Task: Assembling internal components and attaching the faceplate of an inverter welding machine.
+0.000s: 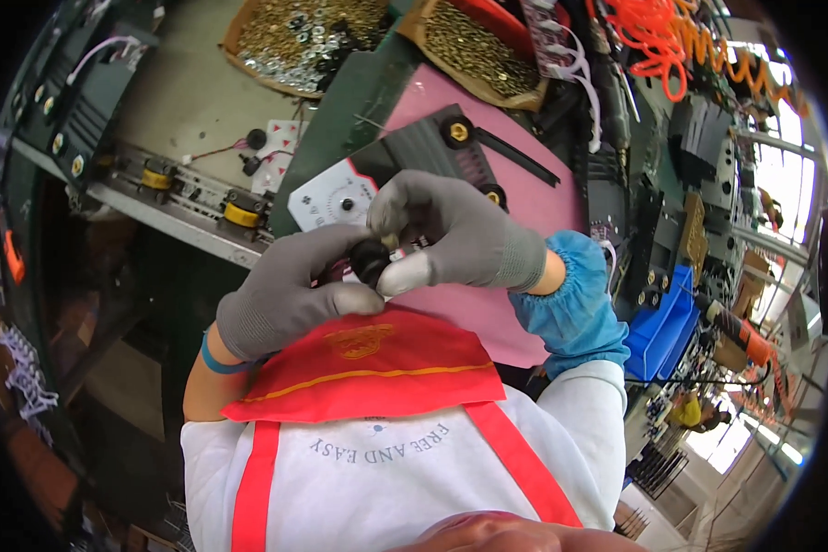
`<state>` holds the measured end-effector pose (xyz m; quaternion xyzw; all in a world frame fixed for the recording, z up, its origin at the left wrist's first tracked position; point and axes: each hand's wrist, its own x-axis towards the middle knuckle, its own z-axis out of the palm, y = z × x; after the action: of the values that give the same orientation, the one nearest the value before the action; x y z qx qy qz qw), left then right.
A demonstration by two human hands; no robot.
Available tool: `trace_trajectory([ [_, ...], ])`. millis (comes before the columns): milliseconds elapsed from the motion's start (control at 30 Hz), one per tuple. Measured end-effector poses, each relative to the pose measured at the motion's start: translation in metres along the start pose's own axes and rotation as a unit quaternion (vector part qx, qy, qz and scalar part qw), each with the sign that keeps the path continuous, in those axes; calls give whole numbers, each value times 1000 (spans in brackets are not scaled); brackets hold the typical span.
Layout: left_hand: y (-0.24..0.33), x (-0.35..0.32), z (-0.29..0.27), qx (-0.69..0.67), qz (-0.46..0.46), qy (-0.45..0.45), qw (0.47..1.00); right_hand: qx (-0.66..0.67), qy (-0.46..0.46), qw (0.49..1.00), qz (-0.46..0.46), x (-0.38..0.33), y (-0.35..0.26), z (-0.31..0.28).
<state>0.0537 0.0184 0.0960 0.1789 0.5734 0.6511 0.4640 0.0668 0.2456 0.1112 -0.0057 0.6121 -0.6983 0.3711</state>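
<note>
- Pink, flat mat (547,207) on the bench, reaching from beyond the hands to the apron.
- Red cloth apron with a yellow stripe (368,391) over the person's white shirt.
- Dark grey, box-shaped unit with gold-ringed round feet (419,152), lying partly over the mat, just beyond the hands.
- Heap of small gold and silver metal pieces (313,41), far side of bench.
- Right hand, grey-gloved (455,221): fingers curled, thumb against the part below; cannot tell whether it grips.
- Left hand, grey-gloved (294,285): thumb and fingers grasp the same part.
- Slim black strip (520,156), slanting beside the unit.
- Small, black, rounded part (370,261): between both hands, near the apron's upper edge.
</note>
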Motion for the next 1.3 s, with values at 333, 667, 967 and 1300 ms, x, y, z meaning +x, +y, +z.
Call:
trace_trajectory([
  [333,-3,35,37,101,36,-117,987,-107,80,984,-118,-75,23,-5],
  [667,5,36,41,1,-69,-4,998,-647,538,521,144,-126,97,-134],
  [967,4,33,35,-60,-84,59,993,-212,505,834,-69,-210,-7,-112],
  [1300,-1,44,46,-131,-89,67,985,430,332,769,-336,-170,50,-19],
])
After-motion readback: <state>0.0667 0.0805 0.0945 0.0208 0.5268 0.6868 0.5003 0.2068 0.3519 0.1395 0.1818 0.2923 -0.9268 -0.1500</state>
